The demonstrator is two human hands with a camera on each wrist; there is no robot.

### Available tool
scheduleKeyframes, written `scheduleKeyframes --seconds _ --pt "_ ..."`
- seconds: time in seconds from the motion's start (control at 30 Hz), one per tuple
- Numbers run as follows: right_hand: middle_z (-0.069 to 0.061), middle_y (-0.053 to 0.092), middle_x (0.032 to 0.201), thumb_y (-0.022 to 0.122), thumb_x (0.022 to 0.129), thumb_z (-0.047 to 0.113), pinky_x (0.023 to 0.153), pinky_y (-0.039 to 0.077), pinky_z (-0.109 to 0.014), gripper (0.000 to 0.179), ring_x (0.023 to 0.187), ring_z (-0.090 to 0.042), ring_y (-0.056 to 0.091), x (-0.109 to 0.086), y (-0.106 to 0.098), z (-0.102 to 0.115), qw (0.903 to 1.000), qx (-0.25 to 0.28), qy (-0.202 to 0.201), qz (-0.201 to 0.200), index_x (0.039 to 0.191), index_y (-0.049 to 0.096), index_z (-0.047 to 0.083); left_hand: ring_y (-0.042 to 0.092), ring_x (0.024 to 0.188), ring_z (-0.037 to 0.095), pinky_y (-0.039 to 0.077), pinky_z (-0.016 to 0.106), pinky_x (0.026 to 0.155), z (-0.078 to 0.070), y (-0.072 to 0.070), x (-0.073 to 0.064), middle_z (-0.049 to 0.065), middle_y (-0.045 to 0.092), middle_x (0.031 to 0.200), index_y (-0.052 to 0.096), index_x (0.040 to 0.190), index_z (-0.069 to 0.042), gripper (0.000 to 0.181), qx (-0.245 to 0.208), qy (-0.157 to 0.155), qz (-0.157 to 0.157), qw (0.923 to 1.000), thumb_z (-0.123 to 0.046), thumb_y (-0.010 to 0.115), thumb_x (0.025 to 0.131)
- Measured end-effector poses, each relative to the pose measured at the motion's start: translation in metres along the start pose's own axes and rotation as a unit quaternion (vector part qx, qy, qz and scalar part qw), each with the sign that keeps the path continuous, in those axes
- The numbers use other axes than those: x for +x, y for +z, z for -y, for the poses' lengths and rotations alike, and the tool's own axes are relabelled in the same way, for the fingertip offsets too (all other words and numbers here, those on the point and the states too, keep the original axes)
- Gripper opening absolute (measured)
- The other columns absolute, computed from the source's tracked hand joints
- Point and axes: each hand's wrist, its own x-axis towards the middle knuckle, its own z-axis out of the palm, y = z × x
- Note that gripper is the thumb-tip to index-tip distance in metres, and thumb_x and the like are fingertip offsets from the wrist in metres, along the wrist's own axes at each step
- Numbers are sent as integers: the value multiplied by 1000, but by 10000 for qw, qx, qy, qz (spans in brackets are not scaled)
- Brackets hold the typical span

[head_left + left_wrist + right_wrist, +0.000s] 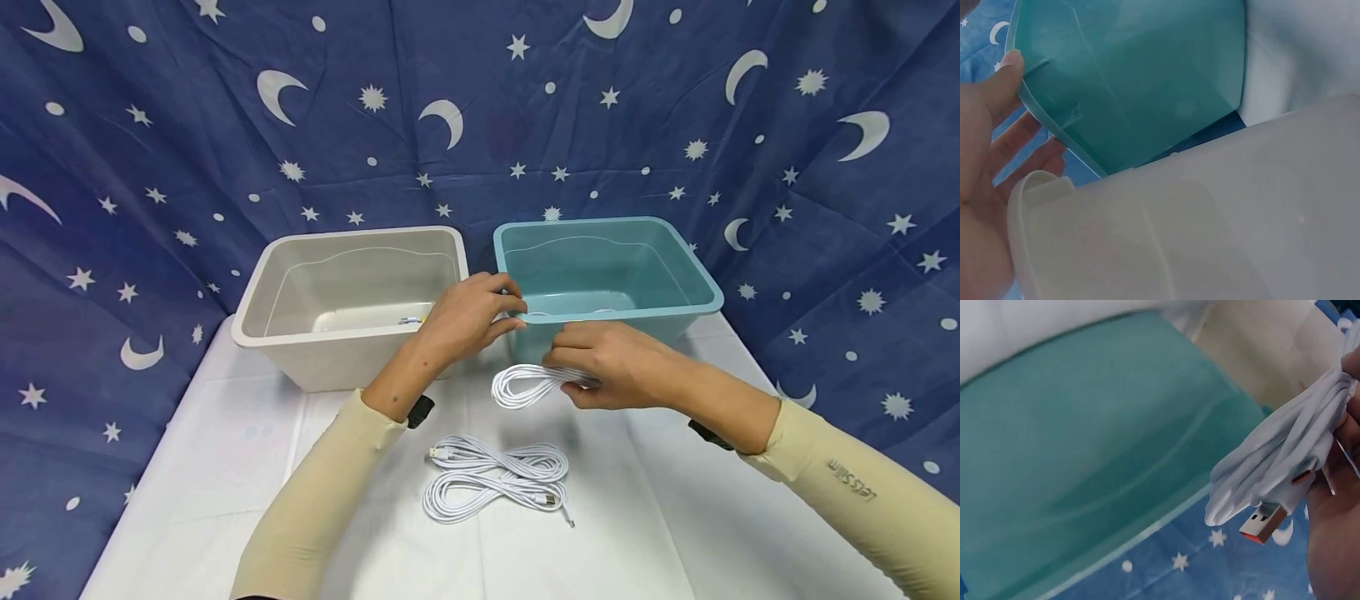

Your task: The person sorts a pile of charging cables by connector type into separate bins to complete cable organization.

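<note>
My right hand (611, 362) grips a coiled white USB cable (525, 385) in front of the teal bin (600, 233). In the right wrist view, the orange-lined metal USB plug (1264, 523) sticks out below the loops. My left hand (468, 312) is at the near left corner of the teal bin, beside the cream bin (337, 337). Its fingers are loosely bent, and the thumb (1010, 69) lies at the teal rim in the left wrist view. More white USB cable (498, 479) lies coiled on the table; whether it is one cable or two I cannot tell.
Both bins stand side by side at the back of the white-covered table (360, 533). Small white bits show over the teal bin's near rim. A small light-coloured thing (409, 320) lies inside the cream bin. A blue star-and-moon cloth (480, 100) hangs behind.
</note>
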Motion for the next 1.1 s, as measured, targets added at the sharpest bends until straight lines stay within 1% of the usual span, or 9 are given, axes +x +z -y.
scheduleKeyframes --seconds 0.1,0.3,0.47,0.57,0.7,0.8,1.0,1.1 --pt "10 62 94 73 79 15 69 47 -24 26 81 -7 51 0 -9 -4 9999 -85 -6 -82 105 70 16 57 100 13 48 27 81 0 0 0 -8 63 117 77 113 -24 27 9 -68 61 10000 -42 70 93" --pt "8 64 96 75 79 14 69 47 -24 29 82 -6 50 -3 -24 -16 9995 -11 293 -131 107 72 16 57 101 13 48 27 82 -1 0 0 -8 63 118 76 114 -26 27 0 -117 120 9999 -42 69 93" --pt "5 65 95 76 78 12 69 45 -26 28 79 -9 50 -6 -31 -29 9985 -126 269 -453 107 74 13 57 104 12 48 28 84 0 0 1 -9 62 118 76 114 -26 26 -9 -147 161 9998 -41 69 94" --pt "2 66 95 75 78 9 71 44 -26 29 80 -11 52 -7 -33 -38 9978 -97 218 -623 108 74 11 57 105 13 47 28 86 0 0 1 -9 62 118 76 115 -26 25 33 -138 174 9997 -38 69 94" --pt "2 64 96 73 79 7 73 39 -20 30 82 -10 51 -8 -35 -48 9970 -56 195 -749 109 74 11 56 106 13 48 29 85 0 -1 1 -9 62 119 76 115 -26 24 23 -111 159 9998 -35 70 94" --pt "2 64 97 72 80 6 74 37 -18 30 83 -10 50 -10 -35 -55 9967 -55 266 -768 110 74 10 55 105 13 47 28 84 0 -1 1 -8 62 119 76 115 -25 24 -7 -89 130 9999 -34 71 94" --pt "0 65 99 73 81 5 71 40 -24 29 84 -12 51 -12 -32 -69 9956 -35 577 -731 110 74 9 57 103 12 47 28 83 -1 0 1 -8 63 117 77 112 -25 24 -66 -70 61 9999 -36 74 91" --pt "-1 65 100 73 82 5 70 41 -26 29 84 -13 51 -12 -29 -76 9948 -80 710 -720 110 74 9 56 103 12 47 27 83 -1 0 1 -8 63 117 77 111 -24 24 -99 -79 49 9999 -37 72 92"
